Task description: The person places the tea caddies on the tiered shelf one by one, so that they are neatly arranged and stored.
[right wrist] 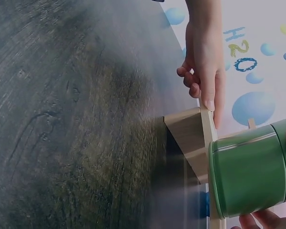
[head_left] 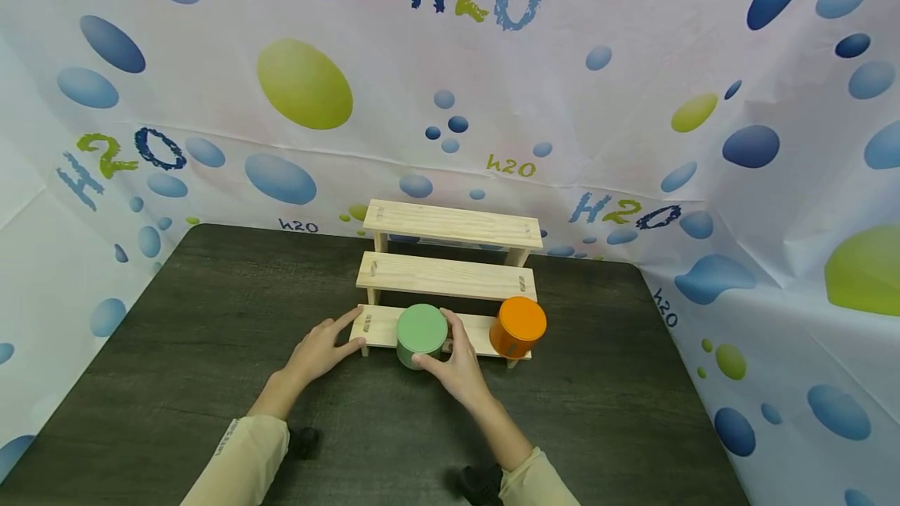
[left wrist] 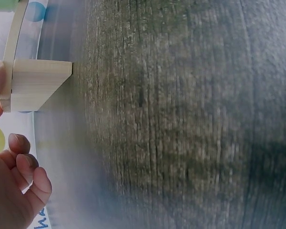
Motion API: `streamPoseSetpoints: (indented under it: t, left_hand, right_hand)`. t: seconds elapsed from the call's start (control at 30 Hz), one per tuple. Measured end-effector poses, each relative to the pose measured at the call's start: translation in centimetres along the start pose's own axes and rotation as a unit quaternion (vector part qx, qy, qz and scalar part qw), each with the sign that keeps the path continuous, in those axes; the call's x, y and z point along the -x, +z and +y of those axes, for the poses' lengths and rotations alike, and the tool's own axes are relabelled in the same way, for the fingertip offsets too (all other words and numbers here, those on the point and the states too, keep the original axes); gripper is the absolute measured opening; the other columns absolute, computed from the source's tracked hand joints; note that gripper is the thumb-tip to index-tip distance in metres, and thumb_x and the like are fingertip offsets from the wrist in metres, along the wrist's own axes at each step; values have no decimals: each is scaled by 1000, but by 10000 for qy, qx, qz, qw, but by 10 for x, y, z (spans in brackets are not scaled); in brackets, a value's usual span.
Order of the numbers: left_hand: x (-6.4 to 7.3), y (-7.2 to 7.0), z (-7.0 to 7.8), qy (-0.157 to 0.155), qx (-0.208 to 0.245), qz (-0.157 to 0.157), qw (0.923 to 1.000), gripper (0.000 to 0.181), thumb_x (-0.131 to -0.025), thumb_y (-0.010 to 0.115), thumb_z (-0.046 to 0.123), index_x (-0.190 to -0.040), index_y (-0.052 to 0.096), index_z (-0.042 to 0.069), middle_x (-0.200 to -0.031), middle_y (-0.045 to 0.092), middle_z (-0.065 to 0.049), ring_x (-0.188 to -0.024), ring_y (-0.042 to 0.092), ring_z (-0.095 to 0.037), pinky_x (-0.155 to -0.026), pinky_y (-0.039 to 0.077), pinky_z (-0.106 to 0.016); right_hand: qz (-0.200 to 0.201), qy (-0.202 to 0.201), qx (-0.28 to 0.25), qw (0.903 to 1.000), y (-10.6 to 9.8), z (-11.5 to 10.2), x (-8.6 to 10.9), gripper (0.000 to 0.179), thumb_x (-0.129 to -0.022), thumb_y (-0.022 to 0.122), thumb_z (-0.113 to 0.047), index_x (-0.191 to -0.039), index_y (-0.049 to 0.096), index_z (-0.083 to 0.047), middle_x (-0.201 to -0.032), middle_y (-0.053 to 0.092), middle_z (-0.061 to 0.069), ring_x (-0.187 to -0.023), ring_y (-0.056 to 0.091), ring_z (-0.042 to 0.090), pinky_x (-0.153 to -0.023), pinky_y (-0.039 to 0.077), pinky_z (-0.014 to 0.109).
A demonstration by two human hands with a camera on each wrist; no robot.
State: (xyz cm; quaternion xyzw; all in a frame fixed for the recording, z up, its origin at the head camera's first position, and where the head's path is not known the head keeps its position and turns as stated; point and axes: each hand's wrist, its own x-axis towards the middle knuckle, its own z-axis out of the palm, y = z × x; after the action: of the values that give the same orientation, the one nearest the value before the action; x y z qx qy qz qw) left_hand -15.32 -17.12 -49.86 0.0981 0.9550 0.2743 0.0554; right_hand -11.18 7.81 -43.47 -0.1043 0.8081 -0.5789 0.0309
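Observation:
A three-tier wooden step shelf (head_left: 450, 275) stands on the table against the backdrop. My left hand (head_left: 314, 353) grips the left end of its lowest tier, with thumb and forefinger at the board's edge; the other fingers curl loosely in the left wrist view. With my right hand (head_left: 460, 369) I hold a green lidded canister (head_left: 422, 328) around its upper part. The canister is upright, its base at the lowest tier's board in the right wrist view (right wrist: 250, 171). Towards the right end of that tier sits an orange canister (head_left: 519, 326), apart from both hands.
The dark wood-grain table (head_left: 211, 334) extends to both sides of the shelf. A white curtain (head_left: 394, 84) with blue and green spots and H2O lettering hangs behind and at the sides. Dark objects (head_left: 481, 482) sit by the wrists.

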Motion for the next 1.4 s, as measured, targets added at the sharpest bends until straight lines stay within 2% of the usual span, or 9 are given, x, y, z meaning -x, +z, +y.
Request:
streamPoseSetpoints:
  t: [0.2, 0.27, 0.4, 0.6, 0.7, 1.13, 1.4]
  left_hand:
    - [0, -1, 1, -26, -48, -20, 10000, 67, -86, 57, 47, -141, 36, 15, -113, 52, -30, -93, 56, -46, -64, 46, -55]
    - [0, -1, 1, -32, -50, -28, 10000, 66, -86, 57, 47, -141, 36, 15, -113, 52, -31, -93, 56, -46, -64, 46, -55]
    - [0, -1, 1, -32, -54, -18, 10000, 66, -86, 57, 46, -141, 37, 14, -113, 52, -31, -93, 56, -46, -64, 46, -55]
    - [0, -3, 2, -44, -77, -26, 10000, 65, -86, 58, 45, -140, 37, 14, -113, 52, -30, -93, 56, -46, -64, 46, -55]
    - [0, -3, 2, -45, -78, -19, 10000, 65, -86, 58, 45, -140, 38, 14, -110, 54, -28, -90, 57, -43, -64, 47, -53]
    - [-1, -1, 1, 17, -121, -13, 9999, 66, -87, 58, 44, -141, 37, 14, -115, 51, -32, -94, 55, -47, -66, 46, -56]
    - [0, -2, 2, 59, -101, 9, 9999, 65, -86, 59, 43, -140, 38, 13, -110, 53, -30, -88, 58, -44, -62, 47, -52]
  right_hand:
    - [62, 22, 66, 10000, 5, 32, -11, 79, -76, 74, -13, -139, 28, -2, -122, 49, 17, -108, 47, 28, -86, 40, 49]
    - [88, -33, 101, 9999, 5, 35, -12, 79, -76, 74, -16, -139, 29, -4, -122, 49, 15, -108, 47, 26, -87, 40, 48]
    - [114, -96, 84, 9999, 4, 36, -14, 79, -77, 74, -22, -139, 28, -5, -120, 48, 15, -108, 46, 27, -89, 38, 49]
    - [112, -158, 81, 9998, 2, 31, -17, 78, -77, 74, -17, -138, 27, -3, -122, 47, 18, -110, 46, 30, -93, 34, 52]
    - [128, -172, 93, 9997, 1, 35, -20, 79, -77, 74, -20, -138, 27, -4, -123, 47, 17, -112, 46, 30, -95, 33, 52]
    - [181, -261, 65, 9995, -1, 39, -24, 78, -77, 74, -21, -138, 28, -5, -121, 47, 17, -108, 46, 29, -93, 34, 52]
    - [183, -316, 54, 9993, -2, 40, -26, 78, -78, 73, -22, -139, 27, -5, -122, 45, 17, -108, 46, 29, -94, 33, 52]
